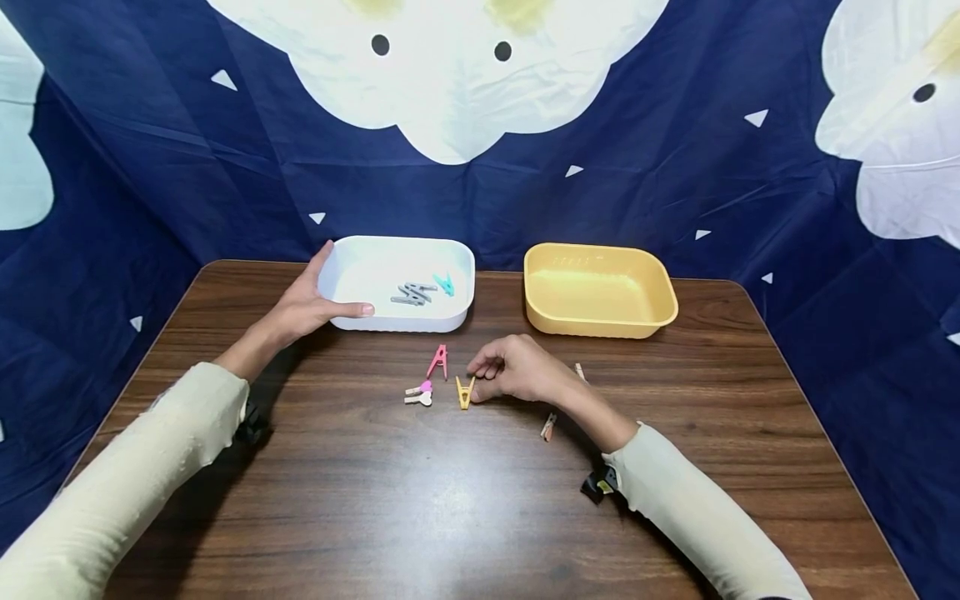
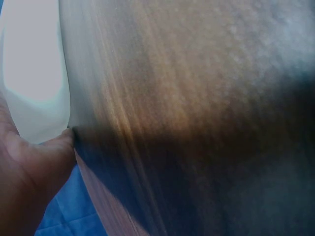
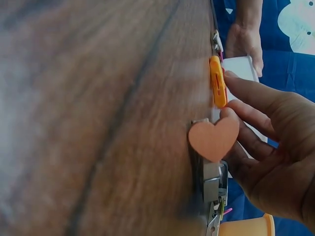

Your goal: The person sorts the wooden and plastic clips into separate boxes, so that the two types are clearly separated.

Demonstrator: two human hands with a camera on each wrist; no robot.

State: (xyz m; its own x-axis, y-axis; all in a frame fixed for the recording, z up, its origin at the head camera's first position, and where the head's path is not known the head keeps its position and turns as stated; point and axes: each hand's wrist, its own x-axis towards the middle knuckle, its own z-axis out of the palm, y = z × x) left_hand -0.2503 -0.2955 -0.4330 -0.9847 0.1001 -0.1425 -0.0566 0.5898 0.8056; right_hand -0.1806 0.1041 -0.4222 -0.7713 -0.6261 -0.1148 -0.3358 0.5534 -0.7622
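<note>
Already in white tray (image 1: 405, 323), at spread left hand (image 1: 304, 305): grey, turquoise clips (image 1: 407, 301). Outside: several, including yellow clip (image 1: 464, 393) at right hand (image 1: 519, 367), pinch uncertain.

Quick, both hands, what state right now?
Left hand: holding the white tray at its left end.
Right hand: fingertips at the yellow clothespin; whether gripping it, can't tell.

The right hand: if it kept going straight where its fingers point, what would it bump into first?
The right hand would probably meet the yellow clothespin first. It lies right at the fingers' end, so close that I can't tell whether they already touch.
</note>
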